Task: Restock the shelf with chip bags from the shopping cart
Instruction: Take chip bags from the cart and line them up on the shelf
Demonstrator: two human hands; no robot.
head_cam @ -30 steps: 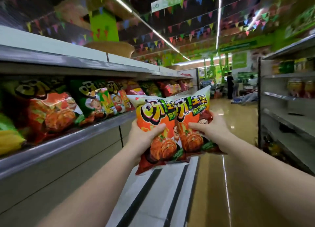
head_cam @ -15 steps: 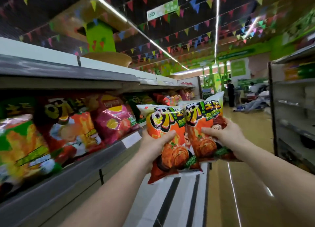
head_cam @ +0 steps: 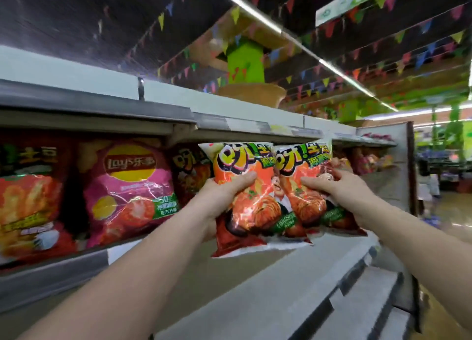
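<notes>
Grey metal shelf (head_cam: 51, 270) runs along the left, white price tag (head_cam: 122, 254) on its front lip. Standing on it: a red chip bag (head_cam: 28, 201) at far left, a pink Lay's bag (head_cam: 130, 191) just beside, then an orange-red bag (head_cam: 190, 171), blurred, probably the same snack brand.

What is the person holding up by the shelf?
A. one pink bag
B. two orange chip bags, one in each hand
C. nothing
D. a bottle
B: the left hand grips one orange chip bag and the right hand grips another, side by side.
</notes>
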